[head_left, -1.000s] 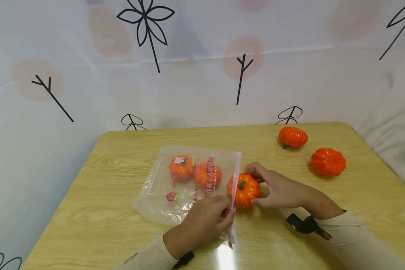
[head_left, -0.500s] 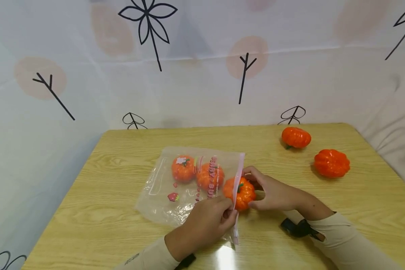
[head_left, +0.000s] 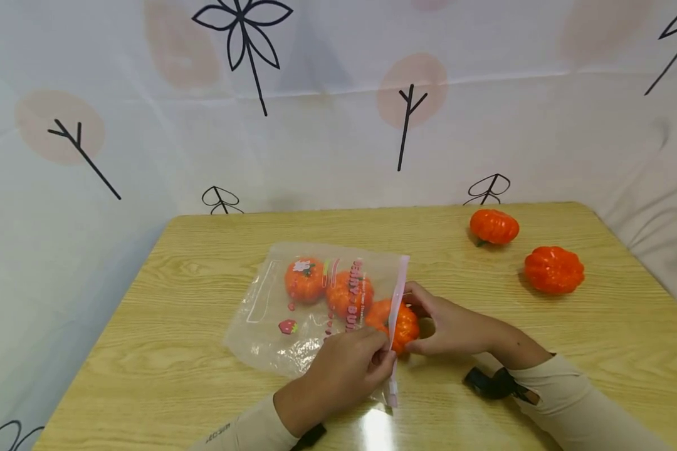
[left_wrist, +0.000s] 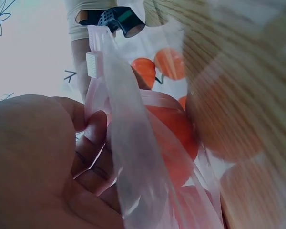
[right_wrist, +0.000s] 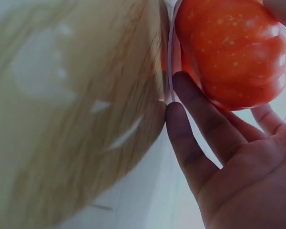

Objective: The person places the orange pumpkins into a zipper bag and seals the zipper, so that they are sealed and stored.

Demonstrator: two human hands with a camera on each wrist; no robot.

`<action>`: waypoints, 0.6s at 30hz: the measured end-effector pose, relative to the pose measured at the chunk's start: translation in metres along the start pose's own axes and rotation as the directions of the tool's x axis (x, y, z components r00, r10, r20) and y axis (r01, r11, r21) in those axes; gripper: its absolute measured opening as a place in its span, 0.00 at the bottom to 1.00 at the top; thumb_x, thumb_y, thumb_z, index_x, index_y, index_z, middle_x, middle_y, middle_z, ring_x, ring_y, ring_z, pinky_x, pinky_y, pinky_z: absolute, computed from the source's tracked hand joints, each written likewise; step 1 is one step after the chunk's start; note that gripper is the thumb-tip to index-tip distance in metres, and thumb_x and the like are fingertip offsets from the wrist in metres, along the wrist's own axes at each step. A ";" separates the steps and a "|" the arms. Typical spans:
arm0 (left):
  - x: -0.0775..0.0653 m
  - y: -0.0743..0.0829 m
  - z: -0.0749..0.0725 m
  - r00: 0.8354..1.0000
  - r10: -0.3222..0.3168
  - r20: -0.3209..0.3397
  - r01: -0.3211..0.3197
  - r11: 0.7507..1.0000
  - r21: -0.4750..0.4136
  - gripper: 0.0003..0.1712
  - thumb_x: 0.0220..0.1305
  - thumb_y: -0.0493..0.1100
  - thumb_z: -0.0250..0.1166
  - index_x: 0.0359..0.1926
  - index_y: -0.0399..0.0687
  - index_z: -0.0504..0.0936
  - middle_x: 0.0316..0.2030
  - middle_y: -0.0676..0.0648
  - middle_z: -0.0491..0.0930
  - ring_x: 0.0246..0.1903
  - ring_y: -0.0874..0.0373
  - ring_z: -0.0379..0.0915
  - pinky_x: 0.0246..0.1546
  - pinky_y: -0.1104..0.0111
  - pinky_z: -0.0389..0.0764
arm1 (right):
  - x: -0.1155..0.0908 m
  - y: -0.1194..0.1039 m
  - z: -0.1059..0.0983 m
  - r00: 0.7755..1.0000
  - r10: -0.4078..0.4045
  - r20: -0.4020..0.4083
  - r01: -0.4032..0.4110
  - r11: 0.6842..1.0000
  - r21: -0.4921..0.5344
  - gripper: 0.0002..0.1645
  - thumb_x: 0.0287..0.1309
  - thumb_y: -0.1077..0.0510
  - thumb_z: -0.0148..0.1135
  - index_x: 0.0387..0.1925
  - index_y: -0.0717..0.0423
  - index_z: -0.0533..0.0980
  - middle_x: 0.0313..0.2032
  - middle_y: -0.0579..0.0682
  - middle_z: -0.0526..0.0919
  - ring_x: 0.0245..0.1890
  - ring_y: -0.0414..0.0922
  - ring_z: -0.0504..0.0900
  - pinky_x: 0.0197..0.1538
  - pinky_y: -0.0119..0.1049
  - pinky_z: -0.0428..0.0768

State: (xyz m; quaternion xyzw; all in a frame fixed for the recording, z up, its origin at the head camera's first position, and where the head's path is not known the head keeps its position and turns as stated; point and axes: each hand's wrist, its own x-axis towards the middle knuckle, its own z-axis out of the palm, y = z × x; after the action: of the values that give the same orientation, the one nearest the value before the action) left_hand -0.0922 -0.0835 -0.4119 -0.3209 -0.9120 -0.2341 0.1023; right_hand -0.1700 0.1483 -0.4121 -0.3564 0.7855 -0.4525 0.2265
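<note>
A clear zip bag (head_left: 259,332) with a pink zip edge lies on the table, two orange toy pumpkins (head_left: 304,285) inside it. My left hand (head_left: 344,369) pinches the zip edge near its slider end; the left wrist view shows thumb and finger on the pink strip (left_wrist: 96,95). My right hand (head_left: 451,322) holds a third pumpkin (head_left: 407,329) from its right side, thumb and fingers around it. That pumpkin sits across the bag's mouth, most of it under the film. In the right wrist view, fingertips (right_wrist: 178,112) reach the bag's edge below the pumpkin (right_wrist: 233,52).
Two more orange pumpkins stand on the table at the right, one near the back edge (head_left: 494,227) and one nearer the right side (head_left: 554,270). A patterned cloth (head_left: 327,144) hangs behind the wooden table (head_left: 175,269).
My right hand has moved left, pushing the pumpkin from the bag's mouth further under the film. My left hand keeps its pinch on the zip edge.
</note>
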 end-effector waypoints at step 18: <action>0.000 0.000 0.000 1.000 0.024 0.005 -0.024 1.000 0.010 0.15 0.66 0.47 0.63 0.23 0.56 0.71 0.20 0.62 0.64 0.19 0.72 0.54 0.20 0.83 0.52 | 0.003 -0.006 0.005 0.995 0.063 -0.073 -0.058 0.996 0.075 0.43 0.58 0.49 0.72 0.66 0.48 0.57 0.62 0.52 0.72 0.60 0.55 0.79 0.55 0.38 0.81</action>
State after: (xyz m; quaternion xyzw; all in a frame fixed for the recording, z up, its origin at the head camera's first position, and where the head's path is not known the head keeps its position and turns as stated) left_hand -0.0923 -0.0830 -0.4121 -0.3319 -0.9095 -0.2274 0.1044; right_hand -0.1665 0.1408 -0.4096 -0.3067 0.7869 -0.4868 0.2230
